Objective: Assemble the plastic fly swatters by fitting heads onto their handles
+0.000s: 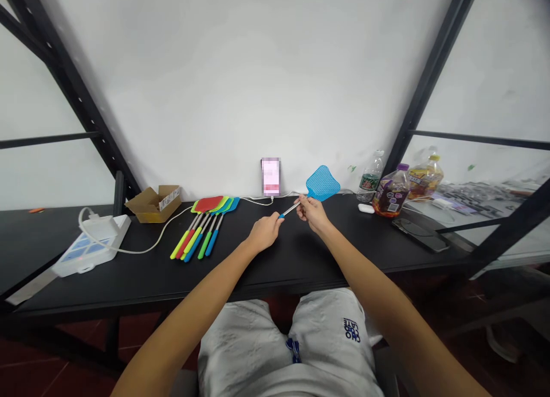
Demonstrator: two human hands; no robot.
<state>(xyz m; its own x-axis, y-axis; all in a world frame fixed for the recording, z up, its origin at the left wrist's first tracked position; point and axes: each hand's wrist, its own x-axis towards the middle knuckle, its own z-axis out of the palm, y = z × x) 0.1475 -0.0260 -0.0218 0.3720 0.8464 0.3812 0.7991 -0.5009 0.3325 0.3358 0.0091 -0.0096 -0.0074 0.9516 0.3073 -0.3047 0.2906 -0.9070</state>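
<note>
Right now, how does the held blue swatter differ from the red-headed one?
The blue swatter is gripped by the left hand and right hand; the red-headed swatter lies with others on the black table. The blue swatter's mesh holes show clearly; the red-headed swatter's cannot be made out. Both have broad, flat heads.

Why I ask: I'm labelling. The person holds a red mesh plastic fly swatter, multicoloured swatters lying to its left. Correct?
The held mesh plastic fly swatter is blue, not red, in the head view; multicoloured swatters lie to its left.
</note>
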